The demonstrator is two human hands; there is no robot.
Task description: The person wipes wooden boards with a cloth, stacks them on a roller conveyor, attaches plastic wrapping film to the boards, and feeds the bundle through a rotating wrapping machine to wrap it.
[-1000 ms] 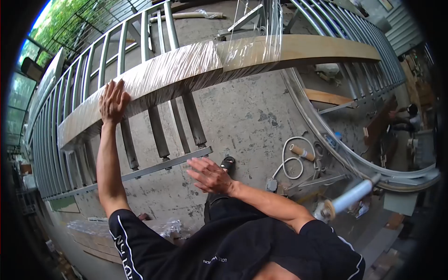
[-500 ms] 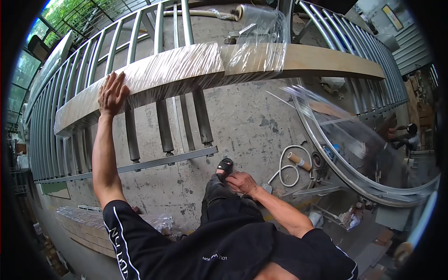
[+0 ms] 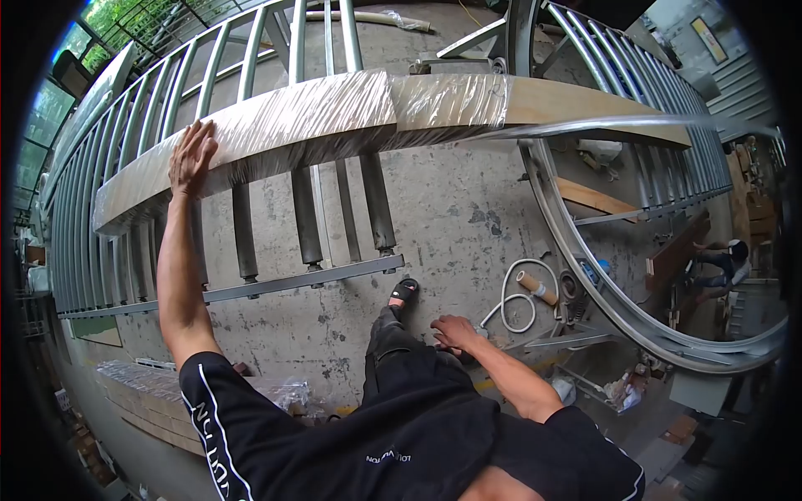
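My left hand (image 3: 193, 159) lies flat, fingers stretched, on a long wooden board or stack of boards (image 3: 601, 108), its left part wrapped in clear plastic film (image 3: 309, 104). This long piece rests across the metal rollers (image 3: 242, 230) of a conveyor. From the wrapped part, a taut strip of film (image 3: 610, 122) runs to the right, past the large metal ring (image 3: 601, 296). My right hand (image 3: 455, 332) hangs beside my leg with fingers loosely bent and slightly apart. I see nothing held in it; its underside is hidden.
A second roller conveyor (image 3: 643, 75) stands at the upper right. A white hose (image 3: 505, 313) and a cardboard tube (image 3: 537, 288) lie on the floor. Film-wrapped boards (image 3: 159, 405) lie at the lower left. Another person (image 3: 725, 265) crouches far right near a brown board (image 3: 678, 255).
The film roll seen above the board is out of view, and the film now stretches rightward. The board has shifted slightly left over the rollers, with my left hand on it. My right hand moved slightly right.
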